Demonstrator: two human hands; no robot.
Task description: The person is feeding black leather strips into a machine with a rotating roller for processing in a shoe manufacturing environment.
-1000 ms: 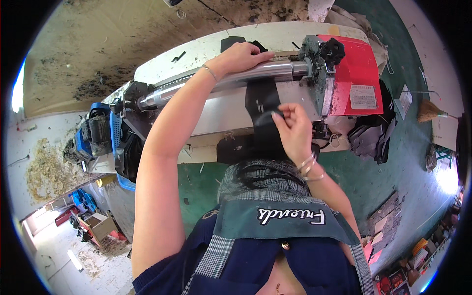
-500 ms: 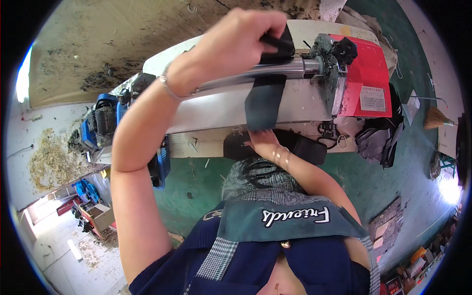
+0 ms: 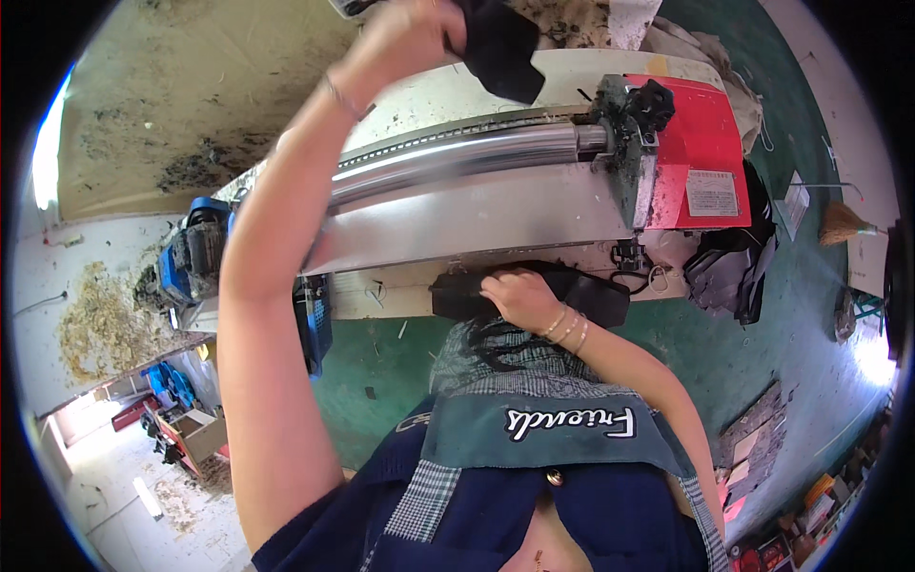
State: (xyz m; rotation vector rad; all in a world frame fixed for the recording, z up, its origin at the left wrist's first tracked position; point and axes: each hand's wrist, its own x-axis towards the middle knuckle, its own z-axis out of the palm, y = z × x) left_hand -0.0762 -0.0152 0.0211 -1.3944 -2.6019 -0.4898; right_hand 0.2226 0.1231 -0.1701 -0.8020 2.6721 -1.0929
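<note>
Step in hand, as judged from hand positions: removal of at least 1 black sheet piece [image 3: 507, 59] at the far side of the roller machine, with further stock attended at the near side. The left hand [image 3: 408, 40] is closed on the piece, beyond the metal roller [image 3: 467, 154] and apart from it; finger detail is blurred. The right hand [image 3: 522, 301] rests on the black stock [image 3: 459, 297] at the near bench edge, fingers bent and drawn together; whether they pinch a piece cannot be told.

The next move appears to call for releasing the held piece clear of the roller, and for separating 1 piece from the near stock, edge square to the feed plate [image 3: 477, 215].

Condition of the held piece: matte black, flat, thin, angular at the free end, drooping slightly. Surface marks cannot be made out.
</note>
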